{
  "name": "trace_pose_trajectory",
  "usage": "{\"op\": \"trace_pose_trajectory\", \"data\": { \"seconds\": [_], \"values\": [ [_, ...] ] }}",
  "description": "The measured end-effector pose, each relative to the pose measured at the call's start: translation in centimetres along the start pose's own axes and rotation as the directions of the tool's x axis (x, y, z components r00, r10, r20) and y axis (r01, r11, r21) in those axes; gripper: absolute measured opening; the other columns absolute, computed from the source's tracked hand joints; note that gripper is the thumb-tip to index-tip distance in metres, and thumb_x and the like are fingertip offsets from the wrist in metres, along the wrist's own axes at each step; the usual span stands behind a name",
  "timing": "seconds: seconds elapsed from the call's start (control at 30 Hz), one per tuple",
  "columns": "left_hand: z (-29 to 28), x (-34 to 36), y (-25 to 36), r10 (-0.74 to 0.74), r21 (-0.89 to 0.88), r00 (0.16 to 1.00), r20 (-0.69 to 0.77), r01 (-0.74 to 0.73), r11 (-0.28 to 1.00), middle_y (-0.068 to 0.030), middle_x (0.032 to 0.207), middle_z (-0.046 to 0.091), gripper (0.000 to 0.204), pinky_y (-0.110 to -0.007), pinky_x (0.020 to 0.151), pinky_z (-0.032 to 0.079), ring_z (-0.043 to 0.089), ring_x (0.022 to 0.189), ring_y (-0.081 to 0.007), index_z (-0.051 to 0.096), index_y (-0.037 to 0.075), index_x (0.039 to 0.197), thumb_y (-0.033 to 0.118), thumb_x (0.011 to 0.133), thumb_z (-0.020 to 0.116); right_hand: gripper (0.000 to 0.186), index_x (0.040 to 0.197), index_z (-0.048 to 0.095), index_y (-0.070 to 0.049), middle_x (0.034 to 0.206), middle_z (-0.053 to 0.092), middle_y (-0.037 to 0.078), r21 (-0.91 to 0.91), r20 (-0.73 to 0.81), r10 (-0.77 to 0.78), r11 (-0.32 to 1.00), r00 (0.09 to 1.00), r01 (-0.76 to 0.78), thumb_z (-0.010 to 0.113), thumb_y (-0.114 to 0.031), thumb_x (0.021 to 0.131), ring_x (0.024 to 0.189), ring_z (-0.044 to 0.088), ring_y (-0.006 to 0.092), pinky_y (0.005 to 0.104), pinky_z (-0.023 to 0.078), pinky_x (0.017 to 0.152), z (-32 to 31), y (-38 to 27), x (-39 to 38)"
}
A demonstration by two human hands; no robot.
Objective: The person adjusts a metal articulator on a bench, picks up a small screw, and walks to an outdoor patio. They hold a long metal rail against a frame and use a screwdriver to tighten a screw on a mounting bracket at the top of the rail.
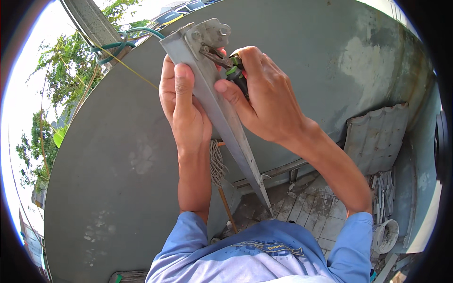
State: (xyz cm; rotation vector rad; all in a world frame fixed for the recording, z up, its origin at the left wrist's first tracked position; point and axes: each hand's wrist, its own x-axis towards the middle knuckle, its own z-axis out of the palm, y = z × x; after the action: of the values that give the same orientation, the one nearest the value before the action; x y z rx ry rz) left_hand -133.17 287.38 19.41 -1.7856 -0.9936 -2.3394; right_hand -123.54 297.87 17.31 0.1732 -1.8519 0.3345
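Note:
A long grey metal bar (229, 123) stretches from the upper middle of the head view down toward my body. At its upper end sits a metal bracket (206, 34) with a rounded tab and a hole. My left hand (185, 111) grips the bar just below that end, its thumb lying along the near face. In my right hand (271, 94) is a pair of pliers (239, 78) with black and green handles. The worn jaws reach the lower edge of the bracket; whether they bite on anything there is too small to tell. Some right fingers are hidden behind the pliers.
A grey wall (132, 155) stands close in front, with a green hose (113, 49) tied to a post at upper left. A mop (217, 162) leans below my left hand. At right are a corrugated panel (377, 134), scrap strips (383, 193) and a white bucket (386, 236).

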Motion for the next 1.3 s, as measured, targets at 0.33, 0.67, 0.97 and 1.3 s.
{"op": "trace_pose_trajectory", "data": {
  "seconds": [0.33, 0.67, 0.97, 1.3],
  "values": [
    [0.9, -0.5, 0.8, -0.042, -0.025, 0.997, -0.064, 0.041, 0.999, -0.0162, 0.108, 0.066, 0.037, -0.029, 0.079, 0.053, 0.065, 0.093, -0.0164, 0.049, -0.003, 0.127, 0.026, 0.103, 0.049, 0.042, 0.099, 0.05, 0.01, 0.084, 0.053, 0.021, 0.221, -0.057, 0.277, 0.94, 0.959, -0.259, 0.062, -0.031, 0.095, 0.072, 0.056, 0.0351, 0.0471, 0.045, 0.066, 0.5, -3.1, -0.7],
    [1.9, 2.2, 2.0, 0.085, 0.533, 0.98, -0.179, 0.024, 0.846, -0.0066, 0.088, 0.06, 0.067, -0.028, 0.068, 0.048, 0.056, 0.078, -0.0123, 0.058, -0.001, 0.106, 0.059, 0.104, 0.027, 0.045, 0.101, 0.051, 0.008, 0.088, 0.052, 0.021, 0.158, -0.182, 0.257, 0.96, 0.949, -0.229, 0.061, -0.036, 0.096, 0.078, 0.055, 0.0364, 0.0477, 0.045, 0.065, 3.1, -3.2, -0.8],
    [1.3, 2.2, 2.1, 0.083, 0.577, 0.977, -0.197, 0.047, 0.815, -0.0063, 0.088, 0.059, 0.066, -0.027, 0.068, 0.048, 0.056, 0.078, -0.0123, 0.054, -0.001, 0.106, 0.059, 0.104, 0.027, 0.042, 0.101, 0.05, 0.003, 0.083, 0.053, 0.018, 0.14, -0.223, 0.277, 0.958, 0.935, -0.25, 0.052, -0.039, 0.101, 0.072, 0.058, 0.0351, 0.0442, 0.044, 0.059, 3.2, -4.1, -0.7],
    [2.0, 2.0, 1.9, 0.079, 0.59, 0.971, -0.226, 0.072, 0.804, -0.0056, 0.089, 0.059, 0.064, -0.027, 0.07, 0.047, 0.056, 0.079, -0.0122, 0.056, -0.001, 0.106, 0.056, 0.105, 0.027, 0.048, 0.095, 0.054, 0.007, 0.083, 0.057, 0.021, 0.252, -0.217, 0.354, 0.921, 0.91, -0.298, 0.06, -0.041, 0.096, 0.075, 0.06, 0.0356, 0.0448, 0.048, 0.063, 3.6, -3.8, -0.3]
  ]
}}
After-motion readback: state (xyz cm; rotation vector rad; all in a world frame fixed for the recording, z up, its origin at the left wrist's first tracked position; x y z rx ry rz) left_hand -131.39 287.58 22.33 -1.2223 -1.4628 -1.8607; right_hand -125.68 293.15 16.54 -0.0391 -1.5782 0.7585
